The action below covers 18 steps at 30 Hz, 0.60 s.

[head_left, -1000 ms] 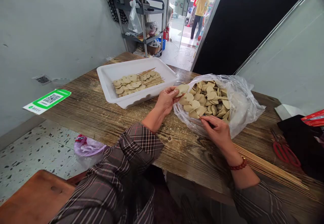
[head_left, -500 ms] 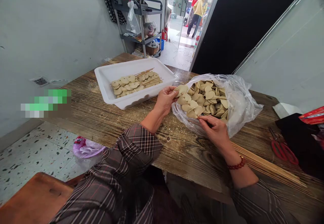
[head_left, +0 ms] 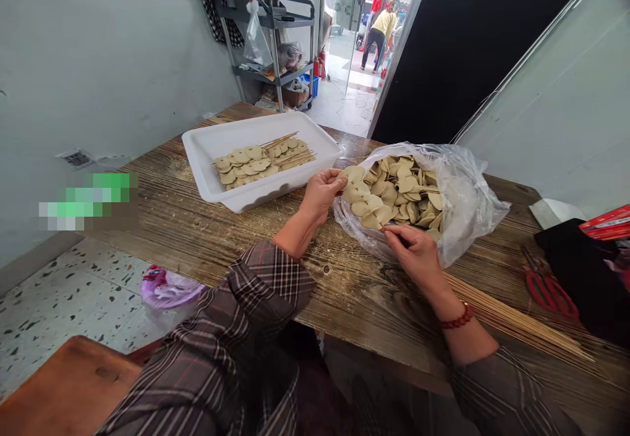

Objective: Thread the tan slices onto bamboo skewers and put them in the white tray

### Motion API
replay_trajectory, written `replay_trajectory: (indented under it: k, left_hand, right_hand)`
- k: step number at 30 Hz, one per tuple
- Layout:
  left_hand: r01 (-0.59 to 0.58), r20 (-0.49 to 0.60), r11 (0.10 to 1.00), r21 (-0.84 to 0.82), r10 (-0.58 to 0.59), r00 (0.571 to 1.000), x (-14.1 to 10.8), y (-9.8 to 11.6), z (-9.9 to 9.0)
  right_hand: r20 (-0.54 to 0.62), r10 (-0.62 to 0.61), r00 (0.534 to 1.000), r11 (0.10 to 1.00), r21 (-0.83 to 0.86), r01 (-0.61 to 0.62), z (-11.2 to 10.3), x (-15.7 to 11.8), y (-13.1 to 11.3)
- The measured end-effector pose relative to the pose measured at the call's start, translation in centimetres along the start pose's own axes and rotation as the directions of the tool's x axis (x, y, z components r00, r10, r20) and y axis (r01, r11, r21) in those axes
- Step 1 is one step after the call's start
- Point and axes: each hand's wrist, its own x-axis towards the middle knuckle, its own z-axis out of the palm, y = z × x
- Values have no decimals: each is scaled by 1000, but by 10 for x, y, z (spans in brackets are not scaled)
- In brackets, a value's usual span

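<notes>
Several thin, round beige slices [head_left: 365,201] are threaded in an overlapping row on a skewer between my hands. My left hand [head_left: 319,198] pinches the slice at the far end of the row. With fingers closed, my right hand [head_left: 416,252] grips the skewer's near end; the stick itself is mostly hidden. Just behind the row, an open clear plastic bag [head_left: 475,190] holds a heap of loose slices [head_left: 403,183]. To the left, a white tray [head_left: 207,183] contains filled skewers [head_left: 251,165] lying side by side.
Bare bamboo skewers [head_left: 522,321] lie under my right forearm on the wooden table [head_left: 266,239]. Red-handled scissors [head_left: 548,291] and a black bag [head_left: 585,278] are at the right. A shelf cart [head_left: 275,22] stands beyond, with a person [head_left: 381,32] outside the doorway.
The slices at the far end now sit closer against the rest of the row. Both hands hold nearly the same positions. Outside, the person has bent forward.
</notes>
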Motion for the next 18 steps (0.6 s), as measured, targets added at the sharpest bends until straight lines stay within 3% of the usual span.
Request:
replay_trajectory:
  k: [18]
  left_hand:
    - [38,-11,999,21,-38,999,-1,-4,2]
  right_hand:
    - [-18,16,1000,1000,-3,-16,2,1,-4]
